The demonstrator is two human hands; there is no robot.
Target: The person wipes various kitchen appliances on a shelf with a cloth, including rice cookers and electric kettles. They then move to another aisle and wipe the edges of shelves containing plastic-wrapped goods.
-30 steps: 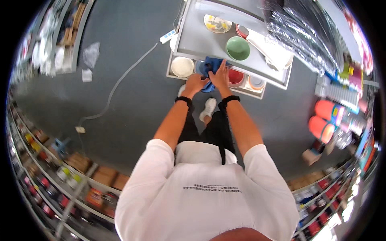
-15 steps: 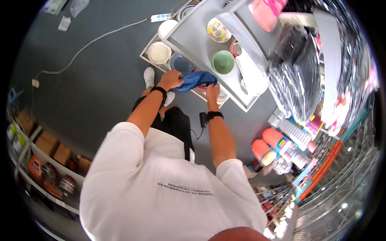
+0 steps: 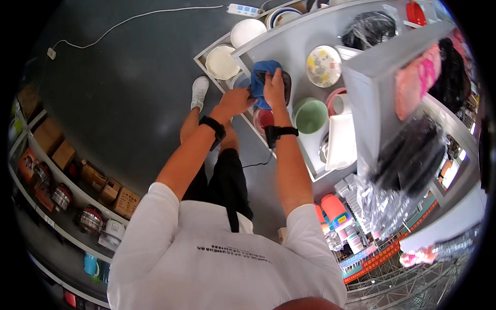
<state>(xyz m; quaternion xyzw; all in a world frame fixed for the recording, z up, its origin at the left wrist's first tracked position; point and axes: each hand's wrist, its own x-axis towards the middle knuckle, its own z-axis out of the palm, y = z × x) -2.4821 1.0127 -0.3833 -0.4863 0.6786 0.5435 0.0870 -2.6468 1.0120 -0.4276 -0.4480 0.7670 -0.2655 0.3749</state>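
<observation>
My left hand [image 3: 235,103] is closed on the near left edge of a blue cloth [image 3: 264,70]. My right hand [image 3: 275,89] grips the cloth's right part, thumb and fingers pressed onto it. A dark rounded patch [image 3: 288,85] shows beside my right fingers; whether it is the cloth's inside or a separate thing, I cannot tell. The cloth is held over the left edge of a grey shelf unit [image 3: 297,49]. Right of my hands, a green bowl [image 3: 310,116] stands on the upper shelf. Below the cloth, a red bowl [image 3: 264,119] sits on the lower shelf, and a blue bowl [image 3: 241,80] is partly hidden.
A patterned plate [image 3: 324,66], a white tray [image 3: 341,142] and a white cup [image 3: 341,104] occupy the upper shelf. A cream bowl [image 3: 222,62] and a white bowl [image 3: 248,33] stand lower left. A power strip [image 3: 244,10] lies on the floor. Boxes [image 3: 63,155] line a left shelf.
My right hand has moved up and farther over the shelf, bunching the cloth that was stretched between both hands. The view has shifted, so the shelf unit appears larger and nearer.
</observation>
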